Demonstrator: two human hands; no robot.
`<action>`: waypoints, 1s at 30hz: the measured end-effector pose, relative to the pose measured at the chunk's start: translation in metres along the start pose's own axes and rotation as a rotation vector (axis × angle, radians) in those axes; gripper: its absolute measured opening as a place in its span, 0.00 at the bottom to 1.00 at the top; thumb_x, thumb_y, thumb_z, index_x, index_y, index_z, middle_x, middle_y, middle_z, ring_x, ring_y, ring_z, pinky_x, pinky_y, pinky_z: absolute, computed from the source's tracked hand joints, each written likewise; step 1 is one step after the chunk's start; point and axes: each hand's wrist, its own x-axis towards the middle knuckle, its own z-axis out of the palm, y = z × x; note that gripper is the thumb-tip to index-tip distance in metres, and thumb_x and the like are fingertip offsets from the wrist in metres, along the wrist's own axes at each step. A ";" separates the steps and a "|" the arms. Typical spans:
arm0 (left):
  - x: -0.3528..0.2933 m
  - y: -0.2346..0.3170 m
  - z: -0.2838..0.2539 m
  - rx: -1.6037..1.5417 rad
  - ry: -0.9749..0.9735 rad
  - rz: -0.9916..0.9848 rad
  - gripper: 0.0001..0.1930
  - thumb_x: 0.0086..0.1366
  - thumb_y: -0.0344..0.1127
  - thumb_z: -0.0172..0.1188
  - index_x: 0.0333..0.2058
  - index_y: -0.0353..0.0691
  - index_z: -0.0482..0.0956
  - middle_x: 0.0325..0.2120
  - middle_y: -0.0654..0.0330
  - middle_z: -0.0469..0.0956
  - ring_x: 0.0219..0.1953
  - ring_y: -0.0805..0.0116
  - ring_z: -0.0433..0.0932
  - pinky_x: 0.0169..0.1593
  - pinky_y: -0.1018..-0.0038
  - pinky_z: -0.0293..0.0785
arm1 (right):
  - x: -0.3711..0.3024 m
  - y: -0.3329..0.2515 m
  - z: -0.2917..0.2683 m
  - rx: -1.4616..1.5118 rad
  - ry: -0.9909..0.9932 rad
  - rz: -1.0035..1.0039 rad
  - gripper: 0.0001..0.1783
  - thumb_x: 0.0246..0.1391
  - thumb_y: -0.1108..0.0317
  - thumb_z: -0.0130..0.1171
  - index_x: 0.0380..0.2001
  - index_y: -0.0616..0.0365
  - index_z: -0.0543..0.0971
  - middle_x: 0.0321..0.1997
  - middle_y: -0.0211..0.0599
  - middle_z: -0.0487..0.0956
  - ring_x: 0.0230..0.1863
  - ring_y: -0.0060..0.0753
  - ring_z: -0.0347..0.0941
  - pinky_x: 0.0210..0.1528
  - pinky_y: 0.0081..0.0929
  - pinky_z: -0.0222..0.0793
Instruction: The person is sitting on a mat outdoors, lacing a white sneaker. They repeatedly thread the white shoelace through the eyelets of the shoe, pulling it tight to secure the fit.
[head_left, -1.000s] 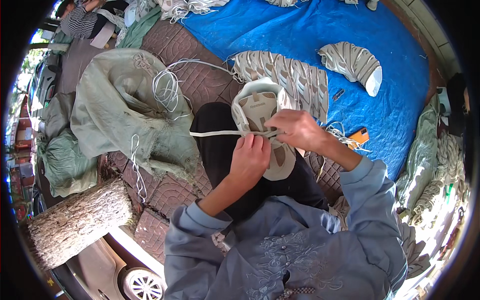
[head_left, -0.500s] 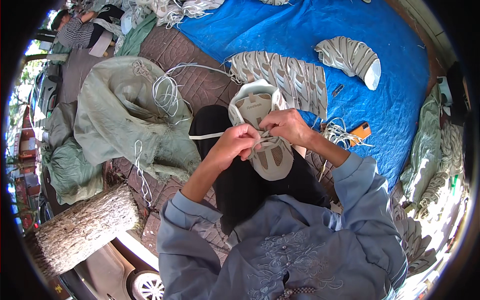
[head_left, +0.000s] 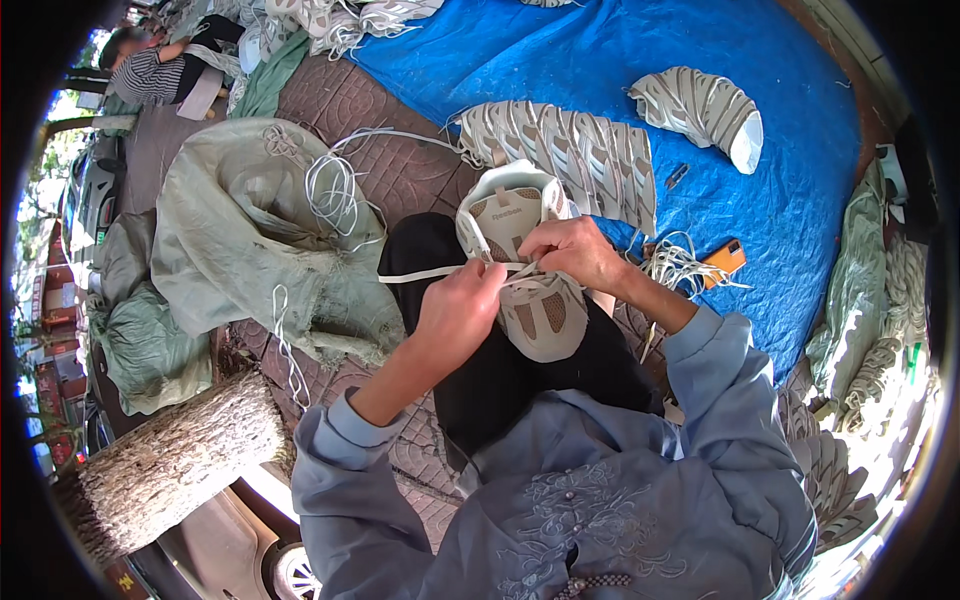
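A beige and white shoe upper (head_left: 545,325) with brown mesh panels rests on my black-trousered knees, toe toward me. A flat white shoelace (head_left: 415,275) crosses its lacing area, with one loose end sticking out to the left. My left hand (head_left: 458,308) is closed at the left side of the lacing, thumb and finger pinching the shoelace; its other fingers are hidden beneath. On the right edge of the upper, my right hand (head_left: 572,250) is closed, fingertips pinching the shoelace by the eyelets. Exactly which strand each holds is hard to see.
Nested shoe uppers (head_left: 565,160) and a second curved stack (head_left: 700,115) lie on a blue tarp (head_left: 800,240). Loose laces (head_left: 680,265) sit beside an orange phone (head_left: 725,262). A pale green sack (head_left: 220,240) and a log (head_left: 185,450) are at left. Another person (head_left: 150,75) sits far left.
My left hand has turned back-up and shifted slightly down and left, its forearm swinging outward. The right hand stays at the eyelets, and the upper has hardly moved.
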 end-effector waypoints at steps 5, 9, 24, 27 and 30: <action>-0.009 -0.009 -0.007 0.037 0.039 0.062 0.05 0.49 0.27 0.57 0.27 0.37 0.72 0.21 0.57 0.69 0.21 0.65 0.70 0.25 0.72 0.68 | 0.002 -0.003 -0.005 0.124 -0.045 0.145 0.11 0.30 0.78 0.54 0.25 0.63 0.77 0.20 0.33 0.74 0.23 0.21 0.70 0.28 0.17 0.66; -0.004 -0.031 -0.017 -0.886 -0.324 -0.458 0.06 0.57 0.33 0.53 0.28 0.36 0.74 0.19 0.62 0.70 0.18 0.77 0.66 0.23 0.82 0.62 | 0.003 0.000 -0.015 0.018 -0.097 0.000 0.09 0.30 0.78 0.55 0.22 0.63 0.76 0.19 0.34 0.74 0.22 0.23 0.71 0.26 0.18 0.66; -0.002 -0.018 0.012 -0.607 -0.266 -0.432 0.06 0.50 0.32 0.58 0.25 0.38 0.72 0.19 0.62 0.71 0.15 0.71 0.67 0.18 0.80 0.63 | 0.001 0.014 -0.097 -0.332 -0.038 0.047 0.10 0.29 0.77 0.55 0.22 0.59 0.78 0.22 0.35 0.77 0.24 0.30 0.74 0.27 0.24 0.69; -0.002 -0.004 0.022 0.148 0.018 -0.027 0.07 0.45 0.31 0.57 0.22 0.38 0.68 0.21 0.59 0.68 0.20 0.66 0.69 0.21 0.76 0.66 | 0.004 0.017 -0.094 -0.341 -0.049 0.043 0.09 0.29 0.77 0.55 0.22 0.59 0.78 0.23 0.36 0.77 0.25 0.32 0.74 0.28 0.25 0.69; -0.003 0.000 0.029 0.392 0.172 0.119 0.08 0.43 0.31 0.56 0.24 0.39 0.68 0.24 0.60 0.65 0.25 0.67 0.69 0.25 0.76 0.69 | 0.003 0.019 -0.090 -0.393 -0.062 -0.065 0.09 0.29 0.78 0.55 0.22 0.60 0.77 0.23 0.36 0.77 0.25 0.33 0.74 0.28 0.26 0.69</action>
